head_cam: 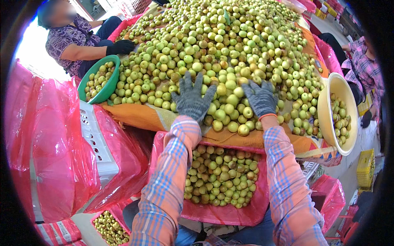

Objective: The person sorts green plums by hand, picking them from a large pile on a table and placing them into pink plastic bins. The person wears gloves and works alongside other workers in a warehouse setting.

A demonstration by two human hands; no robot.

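A wide heap of round green fruits with brown patches point(221, 46), probably jujubes, covers the cloth-topped table before me. My left hand point(194, 100), in a grey knit glove, lies palm down on the heap's near part with its fingers spread. To its right, my right hand point(261, 100) rests on the fruits in a matching glove with an orange cuff, fingers apart. Loose fruits point(229, 110) lie between the two hands, and neither hand grips one that I can see. Below the table edge, between my forearms, a pink-lined container point(215, 213) holds more of the fruits.
Orange cloth point(135, 115) drapes over the table edge. A green basin point(114, 77) of fruit stands left, a tilted cream basin point(326, 107) right. Pink-wrapped white crates point(98, 144) crowd my left. A co-worker's black-gloved hand point(123, 47) touches the far-left heap; another person point(363, 61) sits right.
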